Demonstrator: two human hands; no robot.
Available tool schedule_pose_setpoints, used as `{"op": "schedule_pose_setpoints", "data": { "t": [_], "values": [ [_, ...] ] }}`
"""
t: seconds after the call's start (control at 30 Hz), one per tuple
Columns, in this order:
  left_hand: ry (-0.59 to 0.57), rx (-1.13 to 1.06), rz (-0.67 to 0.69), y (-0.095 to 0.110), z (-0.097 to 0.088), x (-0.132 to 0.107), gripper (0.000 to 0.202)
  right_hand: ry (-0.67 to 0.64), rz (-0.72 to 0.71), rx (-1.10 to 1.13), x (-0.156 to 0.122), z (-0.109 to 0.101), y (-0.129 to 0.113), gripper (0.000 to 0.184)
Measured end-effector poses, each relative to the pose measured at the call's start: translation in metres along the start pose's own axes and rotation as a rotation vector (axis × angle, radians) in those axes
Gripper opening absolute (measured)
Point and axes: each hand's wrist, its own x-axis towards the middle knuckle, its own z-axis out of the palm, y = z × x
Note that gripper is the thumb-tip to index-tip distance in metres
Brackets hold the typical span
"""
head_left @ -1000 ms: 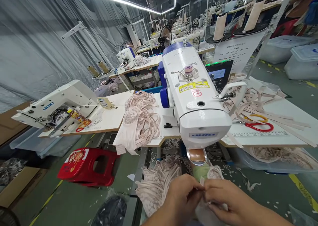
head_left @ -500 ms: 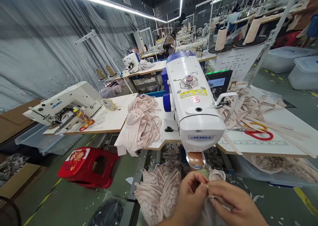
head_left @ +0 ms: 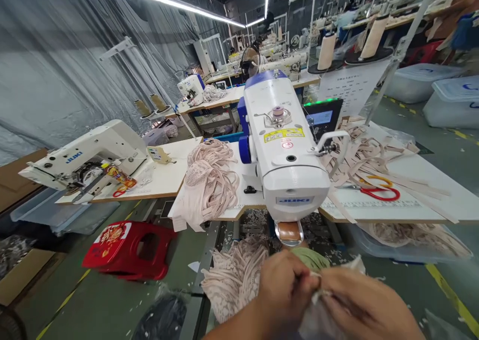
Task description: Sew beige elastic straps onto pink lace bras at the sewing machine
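The grip is looking slight here: the pale fabric (head_left: 317, 320) could be slipping away if either pinch loosens. Left hand (head_left: 285, 285) and right hand (head_left: 368, 300) are holding it, fingertips closed and nearly meeting, though blur is probably hiding the exact edge. It's hanging just below the fingers, nearer than the sewing machine (head_left: 294, 180).
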Motion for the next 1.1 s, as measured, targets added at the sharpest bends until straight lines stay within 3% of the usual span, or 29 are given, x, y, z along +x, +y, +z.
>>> {"op": "schedule_pose_setpoints", "data": {
  "t": [0.2, 0.43, 0.6, 0.97, 1.1],
  "values": [
    [-0.183, -0.040, -0.278, -0.013, -0.015, 0.000, 0.017, 0.023, 0.238, 0.185, 0.027, 0.010, -0.009, 0.020],
    [-0.175, 0.148, -0.102, -0.012, -0.028, 0.013, 0.016, 0.041, 0.310, 0.059, 0.053, -0.005, 0.000, 0.023],
    [-0.209, 0.186, 0.041, -0.008, -0.035, 0.014, 0.015, -0.133, 0.245, 0.140, 0.061, -0.007, -0.001, 0.020],
    [-0.236, 0.218, -0.023, -0.010, -0.038, 0.016, 0.011, -0.295, 0.381, 0.407, 0.066, -0.013, -0.005, 0.019],
    [-0.335, 0.282, -0.045, -0.012, -0.039, 0.020, 0.022, -0.292, 0.386, 0.442, 0.066, -0.014, -0.006, 0.017]
  ]
}}
